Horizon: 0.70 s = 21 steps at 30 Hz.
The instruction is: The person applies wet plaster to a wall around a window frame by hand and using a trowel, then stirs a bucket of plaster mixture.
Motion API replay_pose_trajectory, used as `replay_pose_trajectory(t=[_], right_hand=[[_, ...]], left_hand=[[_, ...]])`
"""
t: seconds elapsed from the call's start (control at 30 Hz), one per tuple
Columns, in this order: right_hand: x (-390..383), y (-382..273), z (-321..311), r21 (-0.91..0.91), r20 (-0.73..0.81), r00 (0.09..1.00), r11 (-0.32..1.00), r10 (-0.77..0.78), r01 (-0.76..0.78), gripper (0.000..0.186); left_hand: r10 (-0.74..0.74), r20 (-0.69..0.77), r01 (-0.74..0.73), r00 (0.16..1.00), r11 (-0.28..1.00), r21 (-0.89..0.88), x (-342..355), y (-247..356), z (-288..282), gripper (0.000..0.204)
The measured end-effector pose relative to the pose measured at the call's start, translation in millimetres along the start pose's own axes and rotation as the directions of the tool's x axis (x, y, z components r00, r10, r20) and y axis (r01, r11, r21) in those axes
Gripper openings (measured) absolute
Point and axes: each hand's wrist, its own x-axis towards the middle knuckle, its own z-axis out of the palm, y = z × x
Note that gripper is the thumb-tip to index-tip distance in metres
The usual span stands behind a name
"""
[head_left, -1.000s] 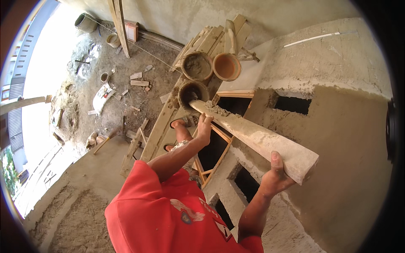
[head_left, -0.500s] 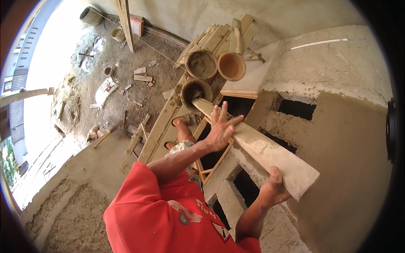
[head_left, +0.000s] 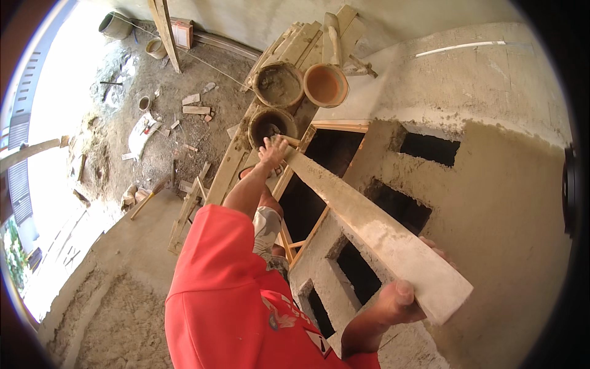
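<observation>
A long, flat pale board (head_left: 375,215) with mortar smears slants from the bucket area toward my right side. My right hand (head_left: 399,301) holds its near end, thumb on the close edge and fingers round the far edge. At the board's other end my left hand (head_left: 272,154) reaches out with fingers apart; whether it touches the wood is hard to make out. Just beyond those fingers stands a bucket (head_left: 255,126) with grey material inside. A short piece of wood (head_left: 292,141) pokes out beside the hand.
A mortar-filled bucket (head_left: 301,92) and an orange-brown one (head_left: 344,86) stand on planks (head_left: 230,166), near a long-handled tool (head_left: 335,40). Dark rectangular openings (head_left: 402,209) pierce the plastered wall below the board. A wooden frame (head_left: 326,215) surrounds another opening. Rubble and a white sack (head_left: 141,135) lie at left.
My left hand has slid away from me, from the board's middle to its far end by the bucket. My right hand still grips the near end, which has shifted slightly lower and right.
</observation>
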Motion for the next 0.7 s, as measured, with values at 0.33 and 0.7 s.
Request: replay_pose_trajectory(t=[0.33,0.7], right_hand=[[34.6,-49.8,-101.6,0.273,-0.275,0.933,0.911,-0.233,0.308,0.062],[-169.6,-95.1,-303.5,-0.046,-0.841,0.540,0.990,0.035,-0.136,0.064]], left_hand=[[-0.011,0.623,0.589,0.782,0.339,-0.733,-99.7,35.8,-26.1,0.067],[-0.138,0.701,0.710,0.700,0.246,-0.660,-276.1,172.0,8.8,0.042]])
